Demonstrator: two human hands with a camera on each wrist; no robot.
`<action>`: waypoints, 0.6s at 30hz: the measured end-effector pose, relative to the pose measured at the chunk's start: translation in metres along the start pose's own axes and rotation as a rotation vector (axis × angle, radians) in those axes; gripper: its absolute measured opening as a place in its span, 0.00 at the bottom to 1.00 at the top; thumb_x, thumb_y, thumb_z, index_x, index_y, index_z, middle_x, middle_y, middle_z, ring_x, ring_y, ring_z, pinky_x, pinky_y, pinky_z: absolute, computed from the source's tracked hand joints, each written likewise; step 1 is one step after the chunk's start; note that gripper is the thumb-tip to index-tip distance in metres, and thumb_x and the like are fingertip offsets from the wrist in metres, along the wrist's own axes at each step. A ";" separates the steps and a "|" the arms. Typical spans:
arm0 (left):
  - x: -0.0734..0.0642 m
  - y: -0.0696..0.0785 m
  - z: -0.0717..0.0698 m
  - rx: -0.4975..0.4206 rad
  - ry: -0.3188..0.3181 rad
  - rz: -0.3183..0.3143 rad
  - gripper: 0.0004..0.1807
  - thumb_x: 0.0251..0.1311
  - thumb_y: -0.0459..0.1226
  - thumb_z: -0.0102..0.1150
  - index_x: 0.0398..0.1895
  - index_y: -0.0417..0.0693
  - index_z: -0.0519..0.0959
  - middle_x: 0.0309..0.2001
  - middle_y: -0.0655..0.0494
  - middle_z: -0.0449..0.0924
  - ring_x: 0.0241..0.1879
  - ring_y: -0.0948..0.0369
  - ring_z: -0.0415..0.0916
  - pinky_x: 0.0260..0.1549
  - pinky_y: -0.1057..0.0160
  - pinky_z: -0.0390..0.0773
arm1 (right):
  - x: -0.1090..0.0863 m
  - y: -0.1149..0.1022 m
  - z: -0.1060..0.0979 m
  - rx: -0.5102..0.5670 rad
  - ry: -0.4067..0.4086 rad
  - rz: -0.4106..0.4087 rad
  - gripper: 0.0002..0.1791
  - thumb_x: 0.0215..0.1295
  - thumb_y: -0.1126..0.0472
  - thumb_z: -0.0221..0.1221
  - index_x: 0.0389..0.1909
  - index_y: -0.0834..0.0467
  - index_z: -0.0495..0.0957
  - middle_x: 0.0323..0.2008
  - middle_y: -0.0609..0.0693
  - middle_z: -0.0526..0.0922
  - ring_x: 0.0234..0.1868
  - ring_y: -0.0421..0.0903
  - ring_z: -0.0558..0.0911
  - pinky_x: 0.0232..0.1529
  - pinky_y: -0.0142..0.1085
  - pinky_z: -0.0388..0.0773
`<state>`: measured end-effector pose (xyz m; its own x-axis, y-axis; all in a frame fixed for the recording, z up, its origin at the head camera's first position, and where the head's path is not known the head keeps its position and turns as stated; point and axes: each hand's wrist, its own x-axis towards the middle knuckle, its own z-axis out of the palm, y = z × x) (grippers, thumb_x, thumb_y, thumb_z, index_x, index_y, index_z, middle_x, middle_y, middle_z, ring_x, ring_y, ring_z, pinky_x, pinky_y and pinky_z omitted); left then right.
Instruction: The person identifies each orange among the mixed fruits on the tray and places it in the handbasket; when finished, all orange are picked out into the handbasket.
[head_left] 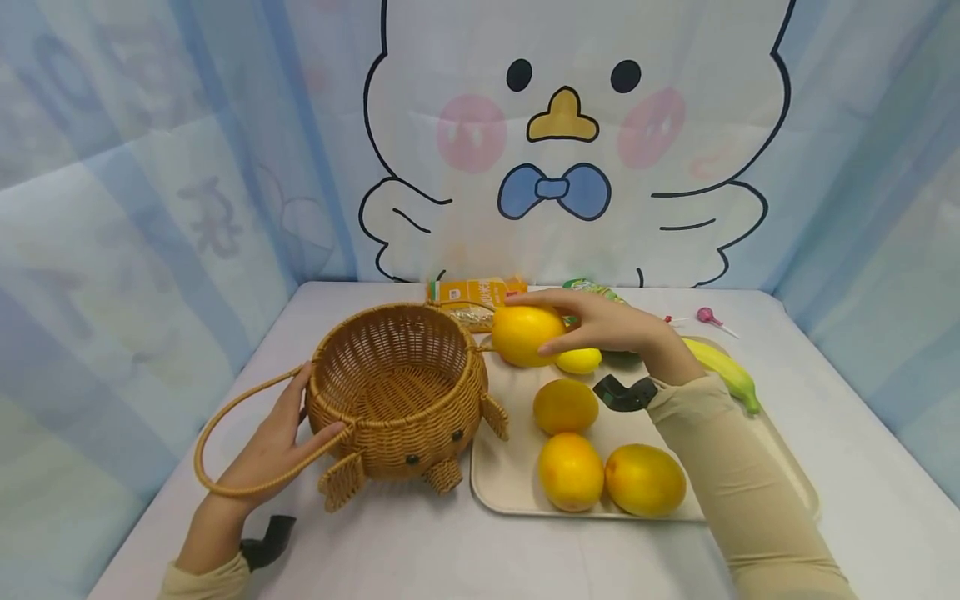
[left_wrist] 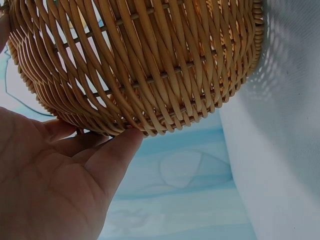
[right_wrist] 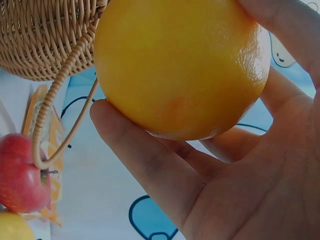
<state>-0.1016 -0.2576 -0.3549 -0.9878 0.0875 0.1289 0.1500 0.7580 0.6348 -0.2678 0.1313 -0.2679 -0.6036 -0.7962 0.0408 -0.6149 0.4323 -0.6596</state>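
Note:
My right hand [head_left: 603,323] holds a round yellow-orange fruit [head_left: 525,335] just right of the wicker basket's rim, above the tray's far left corner. The right wrist view shows this fruit [right_wrist: 180,65] between thumb and fingers. At the left, my left hand [head_left: 273,450] grips the side of the wicker basket [head_left: 420,437], thumb by the rim, fingers [left_wrist: 115,155] against the outer weave. One basket handle [head_left: 247,492] loops over the left wrist; the other leans toward the tray. The basket has an animal face and stands with its woven bottom showing inside.
The beige tray [head_left: 510,492] carries several yellow-orange fruits [head_left: 572,471], a lemon [head_left: 579,361] and a banana [head_left: 723,372]. A red apple [right_wrist: 22,172] lies under the held fruit. Behind are an orange snack packet [head_left: 476,293], a green packet [head_left: 592,288] and a lollipop [head_left: 707,315].

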 end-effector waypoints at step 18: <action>-0.001 -0.003 0.001 -0.008 0.008 0.016 0.50 0.64 0.51 0.53 0.75 0.49 0.30 0.75 0.38 0.34 0.72 0.38 0.44 0.66 0.36 0.60 | 0.011 -0.016 0.004 0.019 -0.028 0.018 0.35 0.56 0.47 0.65 0.65 0.30 0.63 0.71 0.41 0.59 0.67 0.47 0.66 0.68 0.53 0.65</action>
<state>-0.1011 -0.2597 -0.3578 -0.9850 0.0943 0.1447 0.1657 0.7515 0.6386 -0.2626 0.1138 -0.2598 -0.5998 -0.8001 0.0085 -0.5944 0.4384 -0.6742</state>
